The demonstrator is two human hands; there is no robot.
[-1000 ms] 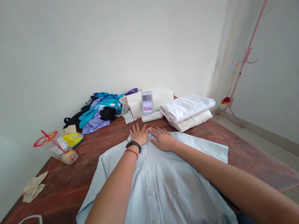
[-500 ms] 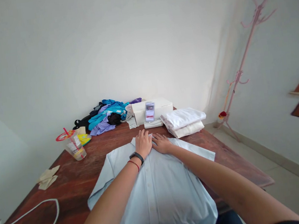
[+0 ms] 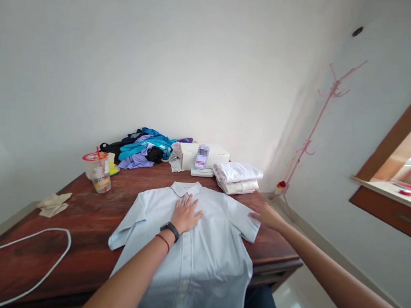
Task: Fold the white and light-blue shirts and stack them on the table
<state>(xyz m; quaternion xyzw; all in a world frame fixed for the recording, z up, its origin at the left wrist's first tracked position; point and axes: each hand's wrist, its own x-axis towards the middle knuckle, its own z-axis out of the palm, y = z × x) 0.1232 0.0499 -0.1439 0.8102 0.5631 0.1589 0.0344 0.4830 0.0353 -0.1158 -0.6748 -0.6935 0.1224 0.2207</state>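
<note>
A light blue short-sleeved button shirt (image 3: 211,237) lies front up on the wooden table, its collar toward the wall and its hem hanging over the near edge. My left hand (image 3: 187,214) rests flat on the shirt's chest just below the collar, fingers spread. On that wrist are a black band and a red string. At the tip of the right-hand sleeve is my right hand (image 3: 266,212), fingers stretched out; whether it touches the cloth I cannot tell. Beyond it sits a stack of folded white clothes (image 3: 236,176).
A white box (image 3: 220,151) with a phone (image 3: 201,157) leaning on it stands near the wall. Left of it is a heap of clothes (image 3: 145,146). A plastic cup (image 3: 100,173), cloth scraps (image 3: 53,204) and a white cable (image 3: 67,244) lie leftward. A pink coat rack (image 3: 313,137) stands right.
My right hand has moved from the collar out to the sleeve end on the right. My left hand has slid from the collar down onto the chest. The view has shifted.
</note>
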